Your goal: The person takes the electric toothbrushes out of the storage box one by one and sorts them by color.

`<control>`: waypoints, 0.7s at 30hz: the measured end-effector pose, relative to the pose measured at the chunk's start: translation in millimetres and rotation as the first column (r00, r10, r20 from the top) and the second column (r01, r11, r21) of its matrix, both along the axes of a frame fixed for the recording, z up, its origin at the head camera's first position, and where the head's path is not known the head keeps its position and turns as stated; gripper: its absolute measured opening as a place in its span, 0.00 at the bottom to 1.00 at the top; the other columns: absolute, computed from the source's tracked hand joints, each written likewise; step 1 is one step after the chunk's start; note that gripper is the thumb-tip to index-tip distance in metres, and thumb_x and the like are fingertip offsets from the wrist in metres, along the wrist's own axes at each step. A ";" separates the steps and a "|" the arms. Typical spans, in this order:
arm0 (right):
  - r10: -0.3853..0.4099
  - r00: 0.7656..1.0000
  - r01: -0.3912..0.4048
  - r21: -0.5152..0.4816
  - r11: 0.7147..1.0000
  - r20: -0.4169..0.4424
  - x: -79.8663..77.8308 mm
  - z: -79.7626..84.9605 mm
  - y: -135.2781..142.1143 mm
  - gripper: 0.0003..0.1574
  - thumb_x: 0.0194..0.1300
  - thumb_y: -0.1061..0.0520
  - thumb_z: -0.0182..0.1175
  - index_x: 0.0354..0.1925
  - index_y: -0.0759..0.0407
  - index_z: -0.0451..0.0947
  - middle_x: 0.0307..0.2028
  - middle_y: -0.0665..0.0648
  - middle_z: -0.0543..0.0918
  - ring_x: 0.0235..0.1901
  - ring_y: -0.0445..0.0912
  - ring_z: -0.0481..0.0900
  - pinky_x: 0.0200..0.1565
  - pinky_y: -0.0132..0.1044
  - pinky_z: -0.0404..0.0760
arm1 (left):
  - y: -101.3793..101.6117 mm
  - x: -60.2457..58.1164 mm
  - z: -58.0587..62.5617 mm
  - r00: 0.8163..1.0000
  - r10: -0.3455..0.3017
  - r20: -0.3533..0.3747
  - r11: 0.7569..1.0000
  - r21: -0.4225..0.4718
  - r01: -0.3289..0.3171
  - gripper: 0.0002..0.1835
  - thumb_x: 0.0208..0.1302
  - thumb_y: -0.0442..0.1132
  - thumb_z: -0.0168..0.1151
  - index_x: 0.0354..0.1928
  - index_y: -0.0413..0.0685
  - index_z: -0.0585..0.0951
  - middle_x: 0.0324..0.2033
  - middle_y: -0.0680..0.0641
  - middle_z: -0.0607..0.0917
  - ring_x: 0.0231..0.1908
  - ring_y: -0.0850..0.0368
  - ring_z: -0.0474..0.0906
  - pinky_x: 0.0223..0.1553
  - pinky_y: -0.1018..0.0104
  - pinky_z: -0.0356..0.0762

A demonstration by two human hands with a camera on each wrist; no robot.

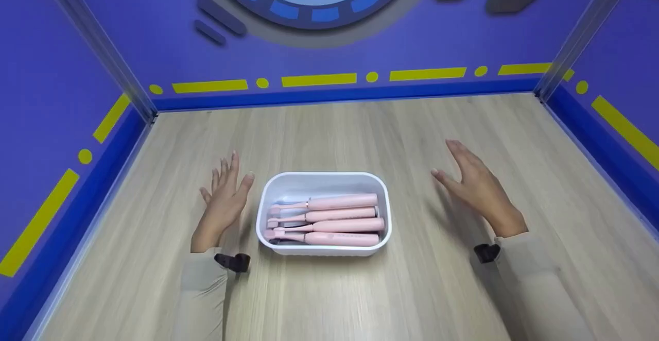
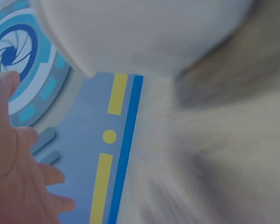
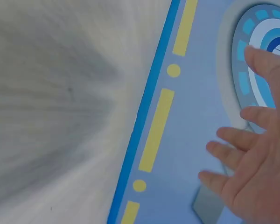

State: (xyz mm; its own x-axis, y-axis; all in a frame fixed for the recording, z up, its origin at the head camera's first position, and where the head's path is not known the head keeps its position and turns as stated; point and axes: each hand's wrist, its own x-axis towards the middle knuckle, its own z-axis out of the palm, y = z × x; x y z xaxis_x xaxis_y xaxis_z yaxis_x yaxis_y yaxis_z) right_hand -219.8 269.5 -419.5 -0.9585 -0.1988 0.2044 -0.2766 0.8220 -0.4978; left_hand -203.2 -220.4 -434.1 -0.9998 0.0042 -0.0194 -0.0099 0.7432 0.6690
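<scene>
A white plastic bin [image 1: 324, 251] stands on the table in the head view. Several pink electric toothbrushes [image 1: 342, 226] lie side by side in it, their heads toward the left. Just left of the bin, my left hand [image 1: 225, 202] is raised with fingers spread, touching nothing. My right hand [image 1: 479, 189] is farther off on the bin's right, thumb apart from the fingers, and holds nothing. In the left wrist view, the bin's wall [image 2: 144, 37] shows at the top beside my left palm [image 2: 11, 172]. The right wrist view shows my right hand [image 3: 259, 158] with loosely spread fingers.
The wood-grain table [image 1: 329, 300] is bounded by a blue back wall [image 1: 329, 57] and blue side walls with yellow markings. Metal posts [image 1: 98, 42] stand at the rear corners. A dark strap device [image 1: 232, 262] sits on each wrist.
</scene>
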 end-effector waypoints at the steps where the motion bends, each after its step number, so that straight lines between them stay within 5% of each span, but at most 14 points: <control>1: 0.011 1.000 -0.011 -0.025 1.000 -0.001 -0.6 1.1 -1.0 0.49 0.67 0.38 0.55 0.74 0.60 0.50 0.72 0.68 0.56 0.71 0.65 0.54 0.67 0.63 0.55 | -0.7 -0.2 -0.3 1.000 -0.008 0.000 0.999 0.046 0.008 0.38 0.72 0.63 0.32 0.76 0.60 0.34 0.75 0.40 0.31 0.73 0.37 0.21 0.63 0.30 0.15; 5: 0.047 0.998 -0.041 -0.126 0.991 0.039 -2.2 8.6 -5.9 0.45 0.69 0.40 0.53 0.73 0.60 0.53 0.71 0.67 0.59 0.70 0.63 0.57 0.67 0.60 0.58 | -2.9 1.1 -0.8 0.999 -0.044 0.001 0.965 0.258 0.043 0.36 0.74 0.59 0.31 0.76 0.58 0.36 0.76 0.45 0.33 0.74 0.42 0.25 0.68 0.34 0.20; 8: 0.101 0.991 -0.080 -0.226 0.971 0.083 -3.8 15.4 -9.3 0.41 0.70 0.42 0.52 0.72 0.61 0.56 0.70 0.66 0.63 0.69 0.61 0.60 0.68 0.56 0.61 | -3.5 2.0 -2.8 0.999 -0.052 0.008 0.915 0.402 0.045 0.35 0.74 0.59 0.30 0.77 0.57 0.39 0.76 0.51 0.37 0.75 0.48 0.28 0.72 0.41 0.27; 11: 0.163 0.979 -0.121 -0.296 0.948 0.122 -6.5 22.2 -13.4 0.37 0.70 0.43 0.52 0.69 0.61 0.62 0.66 0.62 0.70 0.65 0.56 0.68 0.65 0.42 0.69 | -1.7 1.7 -5.1 0.997 -0.064 0.033 0.855 0.518 0.038 0.35 0.74 0.61 0.27 0.77 0.55 0.42 0.77 0.52 0.41 0.76 0.53 0.32 0.75 0.50 0.31; 13: 0.198 0.969 -0.146 -0.308 0.940 0.146 -8.9 26.8 -16.6 0.35 0.70 0.43 0.53 0.67 0.61 0.67 0.63 0.60 0.75 0.62 0.53 0.73 0.60 0.32 0.74 | 0.5 0.8 -6.7 0.995 -0.086 0.049 0.798 0.601 0.040 0.36 0.74 0.61 0.26 0.77 0.53 0.43 0.77 0.51 0.43 0.76 0.54 0.33 0.75 0.54 0.29; 16: 0.243 0.953 -0.187 -0.283 0.941 0.178 -12.2 32.5 -21.4 0.32 0.69 0.43 0.55 0.63 0.59 0.72 0.59 0.58 0.79 0.58 0.51 0.77 0.54 0.28 0.76 | 3.5 -1.1 -10.8 0.989 -0.132 0.062 0.667 0.743 0.042 0.34 0.75 0.57 0.26 0.77 0.50 0.44 0.77 0.49 0.44 0.76 0.53 0.35 0.75 0.55 0.28; 21: 0.320 0.910 -0.246 -0.276 0.929 0.265 -15.7 40.1 -30.3 0.30 0.67 0.43 0.57 0.61 0.58 0.74 0.56 0.57 0.81 0.55 0.50 0.79 0.55 0.42 0.79 | 7.2 -3.6 -21.8 0.985 -0.163 0.058 0.478 0.878 0.028 0.31 0.76 0.49 0.26 0.76 0.45 0.46 0.76 0.45 0.47 0.76 0.51 0.38 0.75 0.53 0.31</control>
State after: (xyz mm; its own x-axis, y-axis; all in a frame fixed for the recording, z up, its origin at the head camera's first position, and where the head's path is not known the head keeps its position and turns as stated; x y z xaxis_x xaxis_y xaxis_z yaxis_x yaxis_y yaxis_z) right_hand -235.5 239.2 -379.4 -0.8914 -0.4531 -0.0101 -0.2878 0.5830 -0.7598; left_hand -206.8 -213.2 -455.8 -0.9813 0.1820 -0.0633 -0.1034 -0.2204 0.9699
